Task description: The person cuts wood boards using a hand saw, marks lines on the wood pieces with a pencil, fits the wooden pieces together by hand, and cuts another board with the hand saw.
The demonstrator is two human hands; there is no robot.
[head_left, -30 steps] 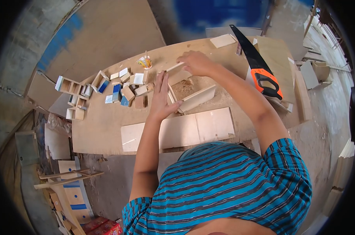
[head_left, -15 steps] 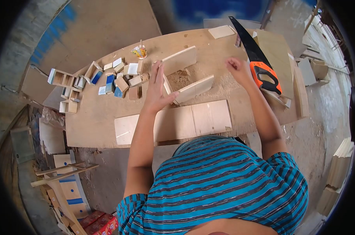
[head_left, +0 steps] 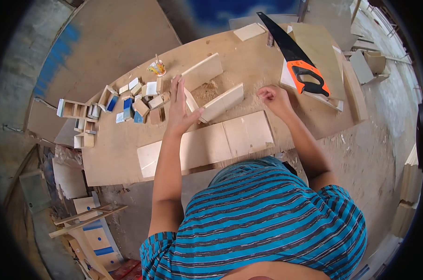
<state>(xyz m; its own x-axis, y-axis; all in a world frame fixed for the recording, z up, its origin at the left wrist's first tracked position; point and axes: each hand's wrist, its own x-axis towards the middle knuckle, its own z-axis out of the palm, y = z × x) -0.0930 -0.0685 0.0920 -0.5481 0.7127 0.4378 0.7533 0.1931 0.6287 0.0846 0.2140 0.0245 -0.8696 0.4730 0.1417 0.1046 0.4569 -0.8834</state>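
My left hand (head_left: pixel 178 112) is open, its fingers stretched out against the short end board (head_left: pixel 191 101) of a three-sided wooden frame. Two longer boards, the far side board (head_left: pixel 204 72) and the near side board (head_left: pixel 224 103), stand on edge from it, the right side being unclosed. Sawdust (head_left: pixel 207 91) lies between them. To the right of the frame, my right hand (head_left: pixel 275 100) hovers low over the table with curled fingers; whether something small is inside them is hidden. Closer to my body, a long flat plank (head_left: pixel 207 142) lies along the table's front edge.
A handsaw (head_left: pixel 307 77) with an orange and black handle rests on boards (head_left: pixel 321 49) at the right. Several small wood blocks (head_left: pixel 144 100) and little box pieces (head_left: pixel 76 109) crowd the left. Behind them stands a small cup (head_left: pixel 157 68); a flat board (head_left: pixel 249 31) lies at the back.
My right hand has come down and nearer to me, away from beside the saw handle. My left hand stays at the frame's end board. The whole view has turned slightly.
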